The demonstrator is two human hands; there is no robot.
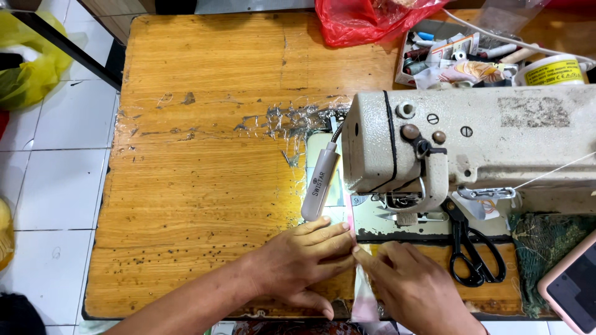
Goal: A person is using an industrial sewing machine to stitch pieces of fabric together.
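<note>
the pale pink strip of fabric lies at the front edge of the wooden sewing table, running from the near edge up toward the needle area of the sewing machine. it looks thin, soft and narrow, folded or layered lengthwise, with its far end just under the fingertips; the weave is too small to tell.

the left hand lies flat and spread over the strip's left side, pressing it down rather than gripping. the right hand has its fingers curled, pinching the strip's top edge where the two hands meet.

the likely trouble: such limp cloth could slip or skew out of its fold if either hand eases off, giving a crooked line. the fingertips sit close to the presser foot, so a finger could get under the needle if the machine ran with them there. the black scissors lie open-handled just beside the right hand and might snag the cloth.

a grey lamp head hangs above the left hand, a pink phone sits at the right edge, and a red plastic bag and a tray of thread spools lie behind the machine.
</note>
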